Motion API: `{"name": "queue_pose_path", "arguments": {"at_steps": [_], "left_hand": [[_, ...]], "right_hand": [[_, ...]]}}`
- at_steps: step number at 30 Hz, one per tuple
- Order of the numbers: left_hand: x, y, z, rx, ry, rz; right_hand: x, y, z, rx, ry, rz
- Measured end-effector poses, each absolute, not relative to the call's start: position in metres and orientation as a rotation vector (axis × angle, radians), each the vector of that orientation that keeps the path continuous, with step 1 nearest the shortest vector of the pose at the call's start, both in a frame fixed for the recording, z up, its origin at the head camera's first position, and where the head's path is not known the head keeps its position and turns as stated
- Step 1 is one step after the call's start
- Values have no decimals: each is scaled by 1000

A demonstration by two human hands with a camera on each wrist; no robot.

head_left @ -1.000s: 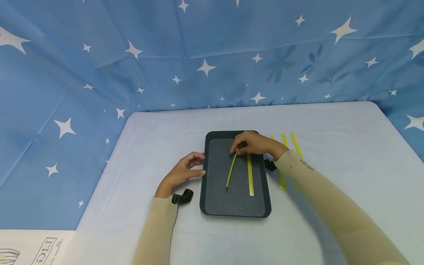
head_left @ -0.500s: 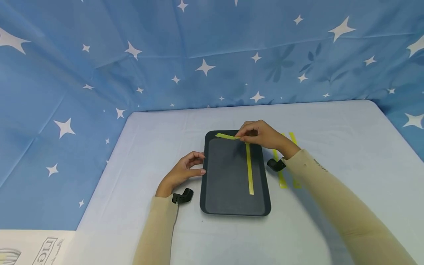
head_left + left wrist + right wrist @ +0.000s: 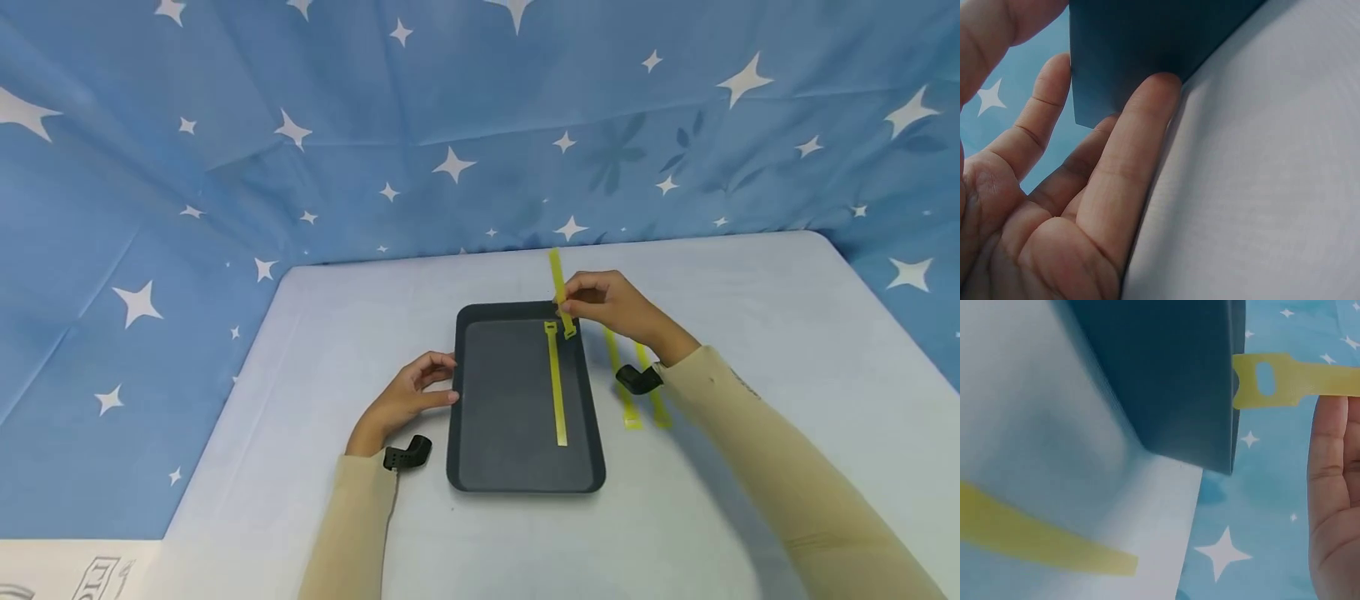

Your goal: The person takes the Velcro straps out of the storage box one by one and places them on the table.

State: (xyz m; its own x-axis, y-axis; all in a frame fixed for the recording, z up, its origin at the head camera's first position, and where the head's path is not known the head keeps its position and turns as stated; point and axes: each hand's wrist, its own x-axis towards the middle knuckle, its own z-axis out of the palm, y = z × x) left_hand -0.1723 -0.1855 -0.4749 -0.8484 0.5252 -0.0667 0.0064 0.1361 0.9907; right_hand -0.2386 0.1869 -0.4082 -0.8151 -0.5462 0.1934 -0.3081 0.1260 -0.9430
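My right hand [image 3: 618,308] pinches a yellow strap-type cable tie [image 3: 557,271] above the far right corner of a dark grey tray [image 3: 498,408]. The tie stands nearly upright in the head view, its slotted head [image 3: 1250,381] low and overlapping the tray rim in the right wrist view. A second yellow cable tie [image 3: 557,387] lies lengthwise inside the tray, on the right, slotted end away from me. At the tray's left side my left hand [image 3: 405,396] rests its fingertips against the outer wall [image 3: 1129,56], fingers loosely spread.
Two more yellow cable ties [image 3: 632,412] lie on the white table [image 3: 795,375] right of the tray, partly hidden by my right wrist and its black camera [image 3: 639,379]. A blue star-patterned cloth [image 3: 375,125] hangs behind the table's far edge.
My right hand moved from over the tray's middle to its far right corner. The held cable tie swung from hanging down, through sideways, to pointing up. My left hand stayed at the tray.
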Motion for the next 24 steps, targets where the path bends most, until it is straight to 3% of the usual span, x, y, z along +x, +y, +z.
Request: {"name": "queue_pose_path", "arguments": {"at_steps": [24], "left_hand": [[-169,-183,-473,464,2017,1763]], "right_hand": [[-217,234,-414,-504,2302,-1826]]}}
